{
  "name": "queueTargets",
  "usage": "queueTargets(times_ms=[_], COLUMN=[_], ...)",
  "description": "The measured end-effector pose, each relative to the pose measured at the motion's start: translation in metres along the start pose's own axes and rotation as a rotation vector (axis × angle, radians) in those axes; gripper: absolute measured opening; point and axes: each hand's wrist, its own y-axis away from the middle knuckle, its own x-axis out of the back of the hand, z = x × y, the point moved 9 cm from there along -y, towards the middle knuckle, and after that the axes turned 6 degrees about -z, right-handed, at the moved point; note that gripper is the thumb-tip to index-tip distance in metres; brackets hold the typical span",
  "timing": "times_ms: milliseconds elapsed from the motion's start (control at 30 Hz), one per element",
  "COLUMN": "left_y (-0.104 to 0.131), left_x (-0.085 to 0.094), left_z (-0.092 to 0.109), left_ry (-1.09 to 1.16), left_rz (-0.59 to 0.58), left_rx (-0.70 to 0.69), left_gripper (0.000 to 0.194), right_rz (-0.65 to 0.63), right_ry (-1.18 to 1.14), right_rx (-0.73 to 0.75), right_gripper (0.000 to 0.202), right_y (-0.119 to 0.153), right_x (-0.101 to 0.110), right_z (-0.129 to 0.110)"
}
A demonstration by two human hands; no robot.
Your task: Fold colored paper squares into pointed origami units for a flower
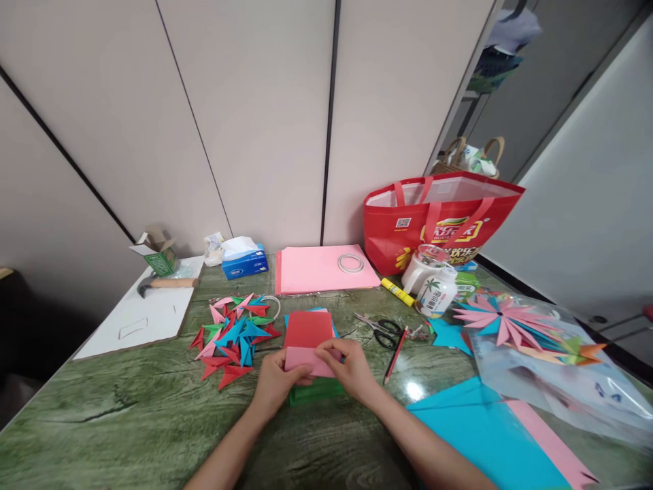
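Observation:
Both my hands hold a small pink paper (309,361) folded over, just above a stack of red (307,329), blue and green square sheets on the green table (127,408). My left hand (274,382) pinches its left edge. My right hand (351,367) grips its right edge and top corner. A pile of folded red, blue, pink and green paper points (233,337) lies just left of the stack.
Scissors (380,329) and a red pencil (395,354) lie right of my hands. Behind are pink sheets (319,269) with a tape ring, a tissue box (245,262), a glue stick (398,291), jars (433,282), a red bag (439,218). A paper star (505,320) and large blue sheet (484,429) lie at right.

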Motion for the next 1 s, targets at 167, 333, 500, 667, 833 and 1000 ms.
queueTargets(times_ms=[167,333,500,667,833,1000], left_y=[0.000,0.005,0.011,0.016,0.016,0.018], left_x=[0.000,-0.008,-0.020,-0.023,-0.025,-0.028], left_z=[-0.003,-0.003,0.011,0.015,0.003,0.016], left_ry=[0.050,-0.051,-0.049,-0.043,-0.023,-0.083], left_rz=[0.011,-0.068,-0.175,-0.168,-0.127,-0.230], left_rx=[-0.009,0.007,-0.064,-0.057,-0.018,-0.148], left_gripper=[0.027,0.029,0.042,0.044,0.038,0.067], right_rz=[0.026,0.006,-0.008,-0.047,-0.022,-0.071], right_ry=[0.057,0.120,0.163,0.177,0.186,0.183], right_rx=[0.043,0.081,0.152,0.176,0.177,0.197], right_gripper=[0.028,0.030,0.030,0.032,0.032,0.031], right_y=[-0.001,-0.003,-0.003,0.001,0.007,0.007], right_x=[0.008,0.017,0.021,0.019,0.022,0.021], right_z=[-0.003,-0.006,-0.014,-0.020,-0.021,-0.018])
